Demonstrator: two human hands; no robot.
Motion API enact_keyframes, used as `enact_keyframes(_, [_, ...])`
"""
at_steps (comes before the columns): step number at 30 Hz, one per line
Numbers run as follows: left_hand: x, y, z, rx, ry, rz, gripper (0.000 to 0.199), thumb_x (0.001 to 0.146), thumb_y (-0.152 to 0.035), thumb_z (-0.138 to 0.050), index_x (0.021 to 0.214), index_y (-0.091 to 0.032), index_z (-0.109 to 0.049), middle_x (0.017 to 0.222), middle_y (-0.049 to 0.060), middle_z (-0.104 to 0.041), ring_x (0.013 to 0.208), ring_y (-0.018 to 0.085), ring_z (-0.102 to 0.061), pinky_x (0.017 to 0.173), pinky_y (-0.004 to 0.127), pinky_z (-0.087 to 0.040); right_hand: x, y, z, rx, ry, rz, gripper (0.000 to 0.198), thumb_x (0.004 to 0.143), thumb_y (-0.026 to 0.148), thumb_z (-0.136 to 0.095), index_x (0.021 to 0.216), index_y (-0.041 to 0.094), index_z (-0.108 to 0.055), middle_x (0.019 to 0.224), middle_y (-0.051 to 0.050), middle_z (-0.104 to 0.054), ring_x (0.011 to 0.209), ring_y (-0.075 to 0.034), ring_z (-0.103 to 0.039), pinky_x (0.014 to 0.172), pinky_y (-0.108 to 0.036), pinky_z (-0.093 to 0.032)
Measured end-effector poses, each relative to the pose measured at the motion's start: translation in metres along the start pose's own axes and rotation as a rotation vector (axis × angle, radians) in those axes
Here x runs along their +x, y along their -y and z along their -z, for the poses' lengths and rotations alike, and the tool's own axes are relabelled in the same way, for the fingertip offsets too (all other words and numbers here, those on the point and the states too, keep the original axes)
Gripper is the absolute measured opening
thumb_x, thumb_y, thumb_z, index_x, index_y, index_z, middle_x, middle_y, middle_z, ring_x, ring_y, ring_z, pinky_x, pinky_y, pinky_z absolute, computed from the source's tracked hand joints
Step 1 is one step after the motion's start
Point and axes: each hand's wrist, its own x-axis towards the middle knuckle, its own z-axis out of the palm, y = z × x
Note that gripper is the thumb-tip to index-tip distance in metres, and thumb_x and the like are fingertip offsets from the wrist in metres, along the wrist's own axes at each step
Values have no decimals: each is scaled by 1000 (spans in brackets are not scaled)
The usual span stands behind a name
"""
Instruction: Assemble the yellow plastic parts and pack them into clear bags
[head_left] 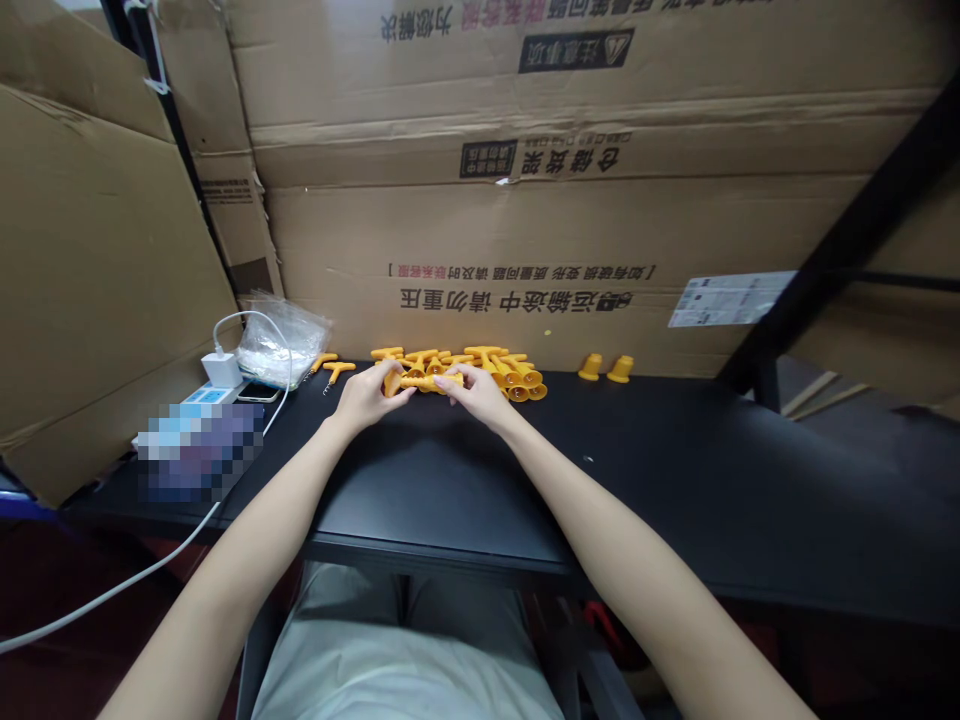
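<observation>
Cardboard panels (465,220), their large print upside down to us, stand behind the black tabletop (637,470) that crosses the middle of the frame. Near the centre, the fingers of our left hand (367,393) are curled round the flared left end of a yellow-orange piece (420,382), and those of our right hand (480,392) pinch its narrow right end. We hold it roughly level between both hands, just above the tabletop, and we cannot tell whether it is one part or two fitted together. Right behind our fingers, a pile of matching parts (517,375) spreads against the cardboard, T-shaped handles on top and round mouths facing us on the right side of the heap.

Left of centre, near our left hand, lie two T-handled corkscrews (339,368) with metal spirals. Beyond them, toward the left of the frame, we have a crumpled clear plastic bag (283,340), a dark flat device (257,393), a white plug (222,369) on a power strip (206,395), and a blurred patch whose contents we cannot make out. From the plug a white cable (161,563) loops over and runs to the lower left edge. Right of centre, well apart from our hands, two bell-shaped cups (590,368) stand side by side, while our pale trousers (405,655) fill the bottom centre
</observation>
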Motion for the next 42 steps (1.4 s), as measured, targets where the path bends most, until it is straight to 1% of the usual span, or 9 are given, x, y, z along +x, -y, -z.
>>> enact_keyframes(5, [-1,2,-2,-23,90,46,33,79,-44,-62,103,-22,-57,85,1,-68,72,16,-63,66,26,-47,0,-8,-2,99,9,-102,39,69,56,-65,71,18,-56,53,3,-54,50,-11,-50,55,-26,-39])
enact_keyframes(11, [-3,15,-4,-78,181,101,64,80,-52,-58,135,-25,-39,132,7,-54,115,22,-55,94,33,-45,3,-16,-4,433,70,-329,41,61,39,-76,92,18,-59,73,-2,-65,59,-14,-61,60,-28,-48])
enact_keyframes(16, [-2,43,-1,122,85,366,49,91,-40,-41,135,-19,-41,122,11,-59,114,24,-55,95,38,-44,7,-13,-5,472,-92,-257,38,64,40,-73,92,19,-59,82,-3,-66,67,-15,-63,69,-31,-51])
enact_keyframes(20, [-6,61,0,399,223,579,38,86,-31,-46,121,-18,-55,128,15,-53,121,31,-48,97,45,-41,21,-9,-8,283,-228,-34,43,71,40,-67,108,21,-55,106,-7,-65,89,-20,-64,82,-36,-51])
enact_keyframes(23, [-9,63,-1,440,383,668,38,84,-34,-45,117,-19,-58,130,16,-51,118,33,-50,95,48,-41,36,-6,-16,-47,-253,103,39,78,30,-58,116,19,-54,116,-11,-61,105,-24,-58,92,-40,-46])
enact_keyframes(26, [-8,61,-1,459,405,661,35,84,-33,-43,110,-18,-62,126,17,-54,113,33,-53,91,48,-42,51,-5,-31,-432,-190,213,41,82,15,-44,122,17,-53,128,-14,-53,119,-25,-49,100,-42,-39])
enact_keyframes(32, [-5,52,3,520,377,624,33,83,-33,-45,104,-19,-65,119,15,-59,108,30,-57,89,44,-44,61,-5,-65,-978,45,107,54,77,3,-38,130,11,-49,138,-19,-44,117,-31,-47,96,-47,-37])
enact_keyframes(36, [-3,48,4,520,346,599,32,83,-31,-44,103,-18,-66,114,15,-63,105,30,-59,87,43,-45,60,-6,-75,-1030,124,-8,46,82,19,-44,127,12,-52,139,-18,-45,124,-35,-43,102,-57,-27])
enact_keyframes(42, [0,45,6,456,296,549,34,85,-20,-38,102,-16,-67,104,16,-66,100,31,-61,84,44,-46,66,-9,-63,-860,230,-44,66,82,24,-43,146,20,-27,155,-10,-17,142,-30,-16,109,-63,-8])
